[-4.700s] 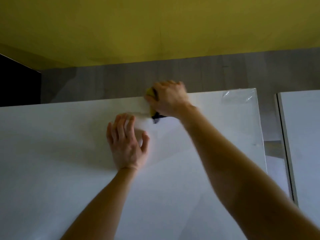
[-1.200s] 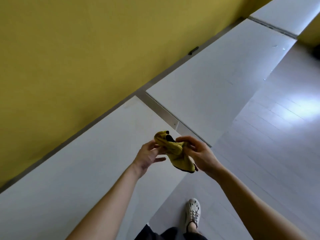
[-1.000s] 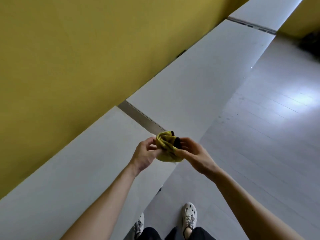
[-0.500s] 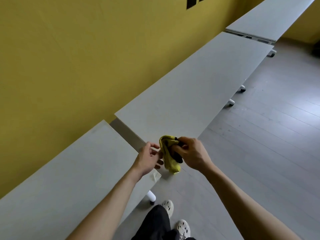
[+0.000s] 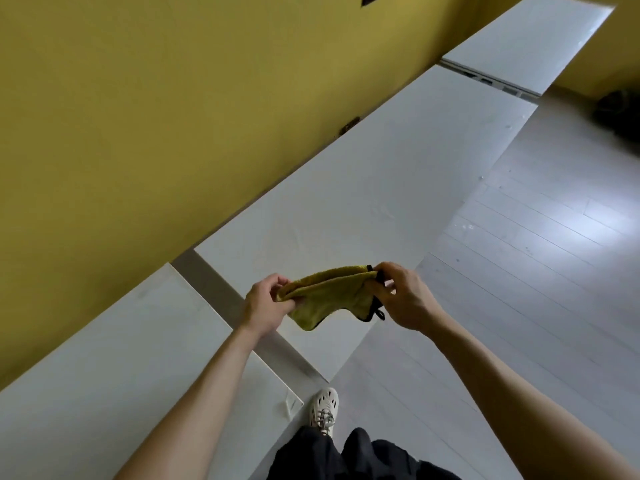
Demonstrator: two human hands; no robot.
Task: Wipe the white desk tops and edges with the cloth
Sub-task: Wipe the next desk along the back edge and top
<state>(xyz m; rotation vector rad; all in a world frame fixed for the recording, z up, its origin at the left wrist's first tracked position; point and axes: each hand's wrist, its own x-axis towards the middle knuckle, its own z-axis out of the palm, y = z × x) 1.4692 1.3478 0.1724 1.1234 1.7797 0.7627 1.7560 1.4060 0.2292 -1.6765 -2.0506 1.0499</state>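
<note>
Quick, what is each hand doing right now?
Left hand: closed, gripping one end of the cloth.
Right hand: closed, pinching the other end of the cloth.

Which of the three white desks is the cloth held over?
The middle desk: the yellow cloth, held by the left hand and right hand, hangs over its near end. The nearest desk lies left of the gap, the farthest desk far ahead.

bare forearms (image 5: 194,403), black trousers (image 5: 311,455), white perforated shoe (image 5: 324,407)
</note>
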